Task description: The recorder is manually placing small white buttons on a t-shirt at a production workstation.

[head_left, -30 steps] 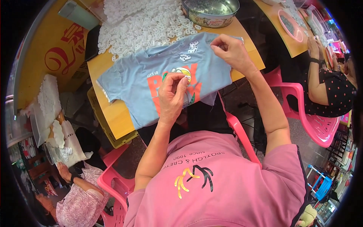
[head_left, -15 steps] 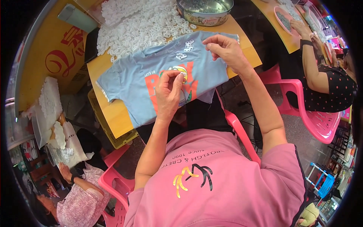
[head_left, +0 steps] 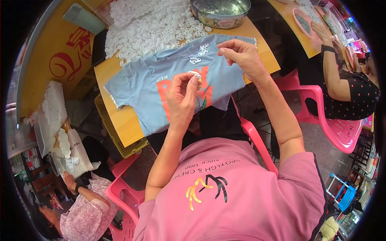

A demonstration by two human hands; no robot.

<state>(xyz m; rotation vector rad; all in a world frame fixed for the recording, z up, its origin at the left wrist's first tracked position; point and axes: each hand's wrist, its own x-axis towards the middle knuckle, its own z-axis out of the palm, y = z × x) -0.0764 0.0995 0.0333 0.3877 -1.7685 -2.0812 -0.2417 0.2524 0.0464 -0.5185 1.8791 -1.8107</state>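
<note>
My left hand point(head_left: 183, 95) is raised over a blue T-shirt point(head_left: 140, 84) with an orange print, its thumb and forefinger pinching a small white plastic piece point(head_left: 198, 76). To the right, my right hand point(head_left: 246, 60) hovers above the shirt with thumb and forefinger brought together; whatever lies between those fingertips is too small to make out. Several white pieces with dark spots point(head_left: 203, 49) lie on the shirt between the two hands, near its collar. The shirt is spread over the wooden table and hangs past its near edge.
A large heap of white oval plastic pieces point(head_left: 157, 30) covers the table's far side. Beside it stands a round metal tin point(head_left: 220, 14) with small grey bits. Pink chairs point(head_left: 321, 104) stand around. Other people sit at the left and right, one near a pink tray point(head_left: 301, 22).
My left hand has risen slightly and shifted right, and the white piece shows more clearly in its fingers. The right hand keeps nearly the same pose. The whole view has shifted a little.
</note>
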